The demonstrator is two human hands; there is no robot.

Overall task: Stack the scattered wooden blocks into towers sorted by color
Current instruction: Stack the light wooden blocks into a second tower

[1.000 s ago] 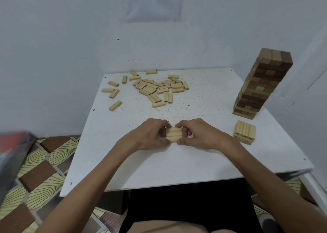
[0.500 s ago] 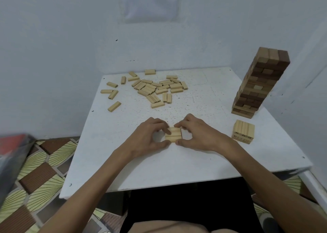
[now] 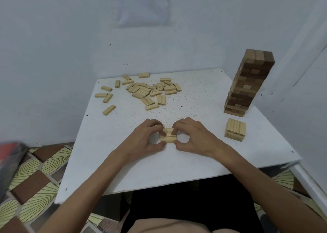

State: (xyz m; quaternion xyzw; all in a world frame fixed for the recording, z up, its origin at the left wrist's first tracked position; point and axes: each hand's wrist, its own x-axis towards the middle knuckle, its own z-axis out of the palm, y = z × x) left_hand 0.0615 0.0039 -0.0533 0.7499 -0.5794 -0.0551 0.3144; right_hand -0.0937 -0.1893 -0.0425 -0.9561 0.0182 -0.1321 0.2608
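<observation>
A small row of light wooden blocks [image 3: 168, 137] lies side by side on the white table [image 3: 177, 162], near its middle. My left hand [image 3: 146, 139] pinches the row's left end between thumb and fingers. My right hand [image 3: 192, 137] pinches the right end the same way. Several loose light blocks [image 3: 152, 91] lie scattered at the table's far left. A short stack of light blocks [image 3: 235, 129] stands to the right of my hands. Behind it rises a tall tower of darker brown blocks [image 3: 247, 84].
Walls close in behind the table and along its right side. The tall tower stands near the table's right edge. A patterned tiled floor [image 3: 31, 179] shows to the left, with a red and grey object [image 3: 10, 155] at the frame's left edge.
Both hands have stayed on the block row and shifted their fingers along its ends, squaring it up. The row itself has barely moved on the table.
</observation>
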